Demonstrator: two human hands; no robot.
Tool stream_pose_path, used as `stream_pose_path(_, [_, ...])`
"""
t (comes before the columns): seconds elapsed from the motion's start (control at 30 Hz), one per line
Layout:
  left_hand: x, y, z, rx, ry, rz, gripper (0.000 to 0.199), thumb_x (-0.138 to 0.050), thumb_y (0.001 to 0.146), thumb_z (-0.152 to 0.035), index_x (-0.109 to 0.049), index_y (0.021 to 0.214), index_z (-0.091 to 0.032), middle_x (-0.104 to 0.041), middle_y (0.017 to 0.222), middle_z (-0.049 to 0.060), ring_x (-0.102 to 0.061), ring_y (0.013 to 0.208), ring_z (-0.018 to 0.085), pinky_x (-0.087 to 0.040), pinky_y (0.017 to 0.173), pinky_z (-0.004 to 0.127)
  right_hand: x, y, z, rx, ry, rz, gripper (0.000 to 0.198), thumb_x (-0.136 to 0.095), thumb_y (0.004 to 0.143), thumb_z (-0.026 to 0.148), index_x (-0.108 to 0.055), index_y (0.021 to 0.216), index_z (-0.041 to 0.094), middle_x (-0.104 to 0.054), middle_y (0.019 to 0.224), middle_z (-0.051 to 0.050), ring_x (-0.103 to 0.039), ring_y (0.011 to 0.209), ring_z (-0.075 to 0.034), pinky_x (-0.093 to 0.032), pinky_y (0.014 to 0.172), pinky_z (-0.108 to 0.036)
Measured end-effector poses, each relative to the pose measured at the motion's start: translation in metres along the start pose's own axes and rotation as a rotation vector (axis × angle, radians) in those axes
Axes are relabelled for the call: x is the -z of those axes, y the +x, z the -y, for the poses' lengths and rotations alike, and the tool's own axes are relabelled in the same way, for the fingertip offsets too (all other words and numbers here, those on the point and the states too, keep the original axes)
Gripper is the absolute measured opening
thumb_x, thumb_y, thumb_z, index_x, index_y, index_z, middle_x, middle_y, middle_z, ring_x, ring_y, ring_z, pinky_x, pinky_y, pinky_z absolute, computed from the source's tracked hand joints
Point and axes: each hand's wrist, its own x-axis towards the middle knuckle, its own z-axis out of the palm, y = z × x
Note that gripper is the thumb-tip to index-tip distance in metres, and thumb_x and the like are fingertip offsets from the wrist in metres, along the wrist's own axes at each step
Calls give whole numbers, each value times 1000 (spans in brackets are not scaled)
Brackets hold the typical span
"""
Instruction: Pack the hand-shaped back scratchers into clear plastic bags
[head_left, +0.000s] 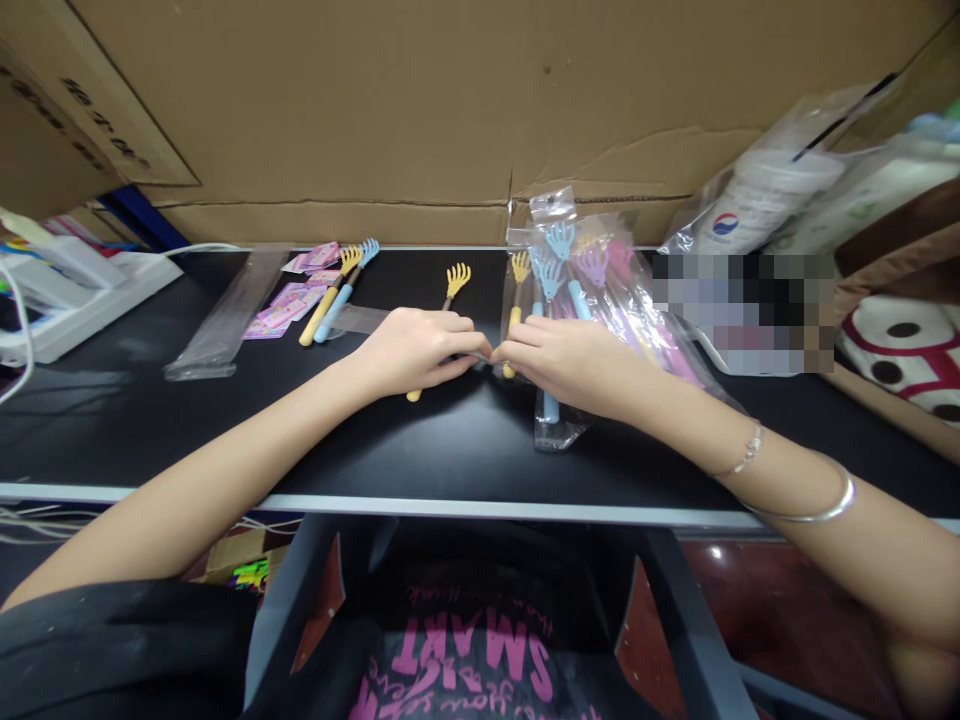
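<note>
My left hand (420, 350) and my right hand (577, 365) meet over the middle of the desk, fingertips closed on what looks like the edge of a clear plastic bag; the exact grip is mostly hidden. A loose yellow back scratcher (458, 278) lies beneath my left hand, its handle end showing below. Beside my right fingers is another yellow back scratcher (514, 318). Blue back scratchers (551, 280) and a purple one (593, 264) lie in clear plastic under and behind my right hand.
Left on the black desk (450, 450) lie a yellow back scratcher (320, 314), a blue one (334, 312), pink printed cards (281, 308) and flat clear bags (225, 320). A white power strip (97, 310) is far left. A bagged cup (772, 200) stands right; cardboard (360, 110) walls the back.
</note>
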Motion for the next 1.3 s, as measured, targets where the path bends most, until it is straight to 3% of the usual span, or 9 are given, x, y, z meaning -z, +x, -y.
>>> stream_pose_path(0.23, [2,0,-2,19,12,-34,19,-48,94,-27,-66,97,-25,-68,83,-3,-63,75,11,-31,54,24,2,0,1,-29,-36,-30,18,-45,94,16,-62,89,17,-61,80,-3,-49,72,-16,-27,61,-29])
stream_pose_path(0.63, [2,1,-4,132,12,-41,19,-47,95,-31,-65,101,-25,-69,86,-4,-65,80,12,-30,53,24,5,2,-2,-195,-3,-145,28,-40,96,17,-68,95,18,-67,78,-3,-58,73,-16,-31,60,-28])
stream_pose_path(0.93, [5,2,-5,181,-5,-34,21,-49,93,-29,-65,107,-27,-71,88,-3,-66,82,13,-31,53,23,7,1,-9,-315,72,-239,30,-40,97,29,-69,94,21,-72,81,-2,-62,73,-15,-33,59,-26])
stream_pose_path(1.3, [8,1,-2,315,2,-11,24,-46,94,-28,-65,108,-29,-73,94,-3,-68,85,14,-34,56,23,16,-3,-19,-435,-81,-270,34,-39,97,38,-69,94,22,-69,75,-4,-58,67,-17,-31,60,-29])
